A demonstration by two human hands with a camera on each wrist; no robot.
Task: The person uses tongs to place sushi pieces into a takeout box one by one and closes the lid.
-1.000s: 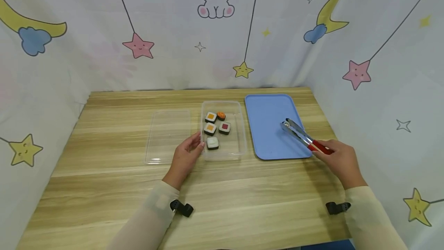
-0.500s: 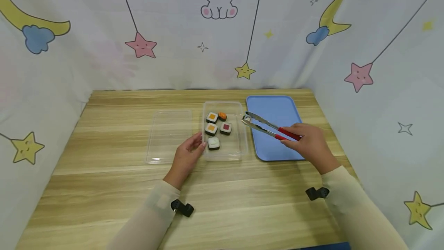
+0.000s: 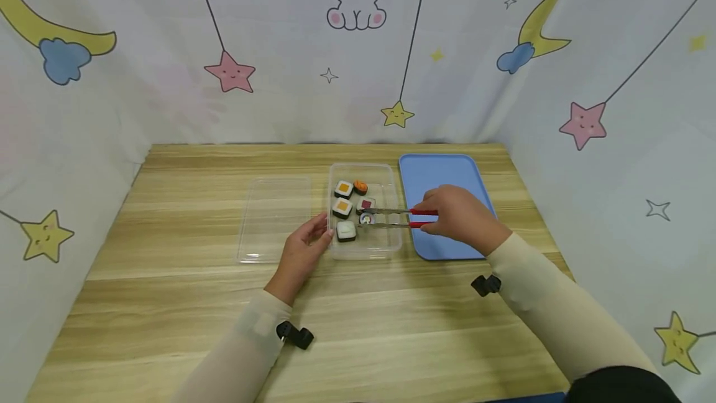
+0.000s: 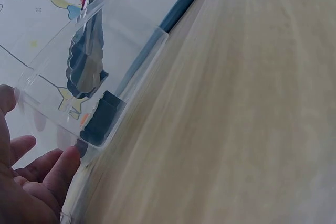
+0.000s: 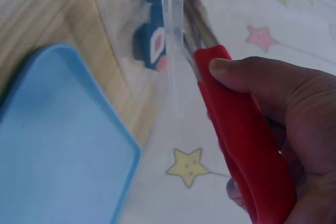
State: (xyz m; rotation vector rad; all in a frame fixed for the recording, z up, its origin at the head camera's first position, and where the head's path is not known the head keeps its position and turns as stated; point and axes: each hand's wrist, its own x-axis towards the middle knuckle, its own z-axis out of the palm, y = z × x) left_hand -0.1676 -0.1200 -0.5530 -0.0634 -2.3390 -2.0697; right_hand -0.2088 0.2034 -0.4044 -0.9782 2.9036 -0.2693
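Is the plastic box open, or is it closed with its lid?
Open: the clear lid lies on the table beside the plastic box, and the tongs reach over the uncovered sushi.

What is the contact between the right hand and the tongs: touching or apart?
Touching. The right wrist view shows the right hand gripping the tongs, thumb pressed on the red handle.
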